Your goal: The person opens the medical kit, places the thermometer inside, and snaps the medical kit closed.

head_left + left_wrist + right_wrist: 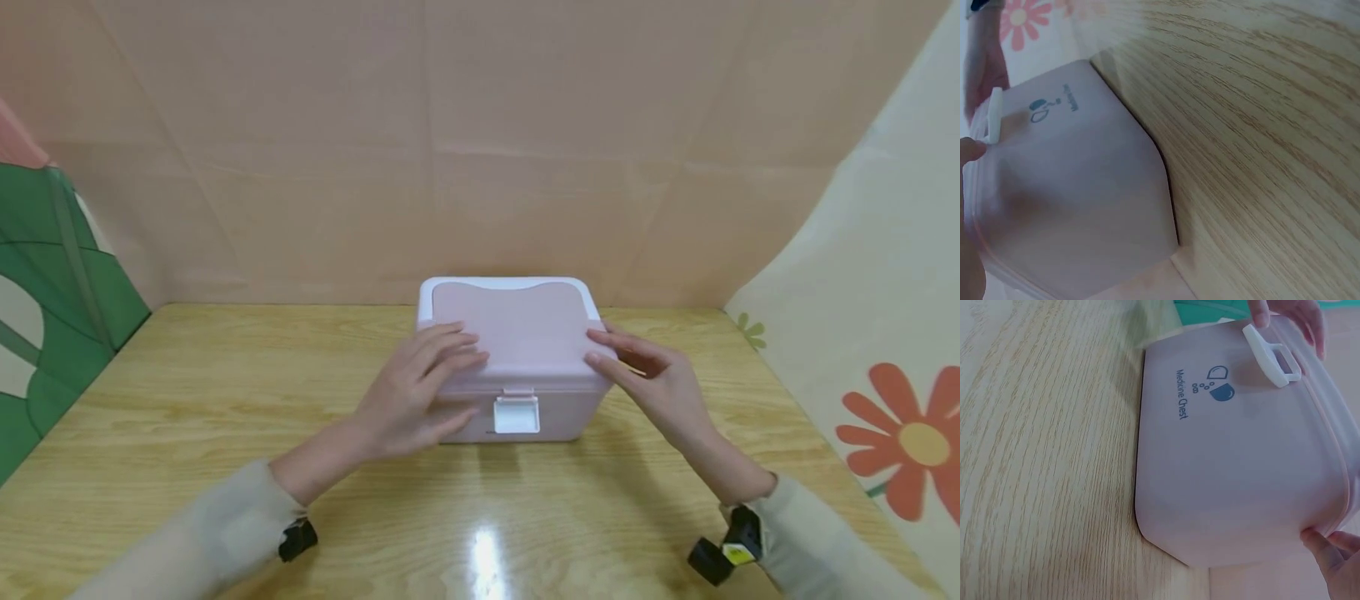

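Observation:
A pale pink medicine box [517, 333] with a white-edged lid stands on the wooden table, its lid down. "Medicine Chest" and a capsule logo [1222, 392] are printed on its front in the right wrist view. The white front latch [1269, 356] sticks out from the box. My left hand [416, 387] reaches over the front left of the lid, fingers fairly straight; its thumb [971, 150] is close to the latch. At the right edge, my right hand [660, 383] touches the box near the lid rim with extended thumb and fingers.
The wooden table [225, 375] runs back to a tan cloth backdrop [300, 167]. A green patterned cloth [67, 250] hangs at the left. On the right is a pale cloth with a red flower [922, 442]. Black devices [712, 560] are worn at the wrists.

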`<action>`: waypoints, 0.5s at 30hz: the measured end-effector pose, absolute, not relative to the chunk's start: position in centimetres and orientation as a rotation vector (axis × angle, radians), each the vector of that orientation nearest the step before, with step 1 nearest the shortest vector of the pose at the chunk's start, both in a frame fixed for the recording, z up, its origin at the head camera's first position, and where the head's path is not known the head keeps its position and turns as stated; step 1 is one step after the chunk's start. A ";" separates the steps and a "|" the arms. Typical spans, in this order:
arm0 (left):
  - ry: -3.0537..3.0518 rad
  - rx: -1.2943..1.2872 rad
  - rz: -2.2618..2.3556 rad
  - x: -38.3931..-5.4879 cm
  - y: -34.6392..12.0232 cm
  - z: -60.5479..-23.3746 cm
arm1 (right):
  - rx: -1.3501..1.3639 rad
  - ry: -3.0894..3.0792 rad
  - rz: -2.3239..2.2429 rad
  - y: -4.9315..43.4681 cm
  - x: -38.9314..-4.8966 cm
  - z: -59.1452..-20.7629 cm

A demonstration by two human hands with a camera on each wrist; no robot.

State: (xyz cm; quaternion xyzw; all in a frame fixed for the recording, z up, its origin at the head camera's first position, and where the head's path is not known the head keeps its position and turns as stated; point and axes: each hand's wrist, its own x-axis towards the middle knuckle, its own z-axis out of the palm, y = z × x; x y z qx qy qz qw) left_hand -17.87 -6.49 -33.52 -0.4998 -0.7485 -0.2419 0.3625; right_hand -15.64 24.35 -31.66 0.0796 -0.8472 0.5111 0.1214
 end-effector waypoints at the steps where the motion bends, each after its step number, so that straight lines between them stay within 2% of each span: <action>1: -1.895 -1.298 -0.565 -17.9 -6.3 -33.5 | 0.233 -2.469 1.497 24.3 -15.7 -31.7; 8: -1.641 -1.327 -0.145 -18.2 -5.5 -34.3 | 0.240 -2.442 1.505 24.3 -15.9 -32.0; 15: -1.489 -1.339 0.082 -18.3 -5.4 -35.0 | 0.245 -2.425 1.509 24.2 -15.9 -32.1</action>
